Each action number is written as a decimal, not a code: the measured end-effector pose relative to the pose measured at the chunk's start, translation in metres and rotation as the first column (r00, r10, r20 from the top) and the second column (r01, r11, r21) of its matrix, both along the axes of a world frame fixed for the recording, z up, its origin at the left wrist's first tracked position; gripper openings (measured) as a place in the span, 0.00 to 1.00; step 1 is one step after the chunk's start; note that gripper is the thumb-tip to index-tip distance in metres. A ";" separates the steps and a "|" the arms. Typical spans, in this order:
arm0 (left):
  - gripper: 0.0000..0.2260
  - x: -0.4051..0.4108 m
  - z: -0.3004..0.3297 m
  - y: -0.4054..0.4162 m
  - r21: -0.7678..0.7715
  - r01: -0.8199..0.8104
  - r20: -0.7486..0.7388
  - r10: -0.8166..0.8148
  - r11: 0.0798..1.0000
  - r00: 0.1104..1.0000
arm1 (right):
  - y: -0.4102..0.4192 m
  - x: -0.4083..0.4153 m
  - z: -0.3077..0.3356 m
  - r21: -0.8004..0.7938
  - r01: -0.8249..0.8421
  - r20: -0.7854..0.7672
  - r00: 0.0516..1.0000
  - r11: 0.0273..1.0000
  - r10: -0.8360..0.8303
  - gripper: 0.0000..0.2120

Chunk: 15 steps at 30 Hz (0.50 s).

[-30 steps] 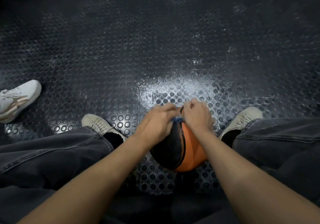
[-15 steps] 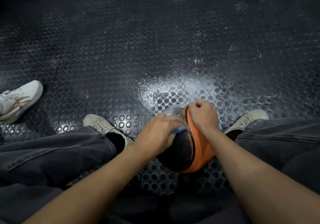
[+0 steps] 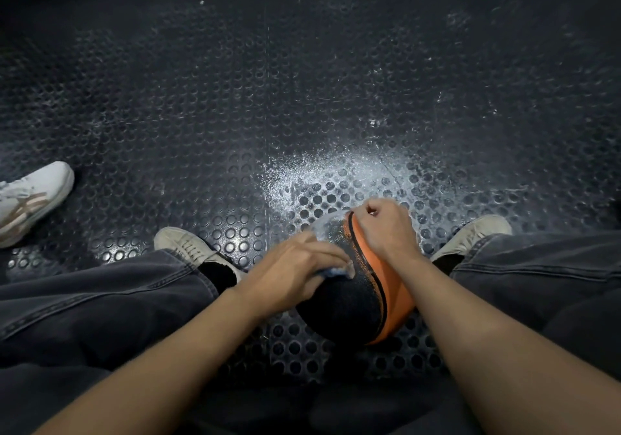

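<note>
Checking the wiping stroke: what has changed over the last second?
The left hand slid the cloth from beside the right hand down the ball toward the person, baring more of its black panel. The right hand kept its grip on the ball's top; the shoes stayed put.

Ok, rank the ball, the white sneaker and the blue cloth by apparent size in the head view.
1. ball, largest.
2. white sneaker, cut off by the frame edge.
3. blue cloth, mostly hidden under the left hand, so unsure.
</note>
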<state>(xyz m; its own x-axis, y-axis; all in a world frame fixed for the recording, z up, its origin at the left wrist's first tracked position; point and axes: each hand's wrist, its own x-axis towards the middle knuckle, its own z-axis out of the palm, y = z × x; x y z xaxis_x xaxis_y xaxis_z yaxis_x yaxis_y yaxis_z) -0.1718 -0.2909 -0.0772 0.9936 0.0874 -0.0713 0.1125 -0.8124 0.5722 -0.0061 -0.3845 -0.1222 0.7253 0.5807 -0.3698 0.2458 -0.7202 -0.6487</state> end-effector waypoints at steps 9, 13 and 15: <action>0.11 -0.010 -0.012 0.012 -0.081 -0.087 0.023 0.089 0.993 0.996 | 0.008 -0.023 0.006 -0.135 0.053 0.094 0.995 0.989 -0.040 0.13; 0.13 -0.016 -0.019 0.021 -0.087 -0.070 0.062 0.076 0.994 0.995 | 0.010 -0.009 0.004 -0.080 0.029 0.033 0.999 0.996 -0.027 0.13; 0.12 0.006 -0.018 0.007 -0.040 -0.098 0.101 0.102 0.994 0.990 | 0.008 -0.005 0.004 -0.088 0.036 0.032 0.999 0.995 -0.033 0.14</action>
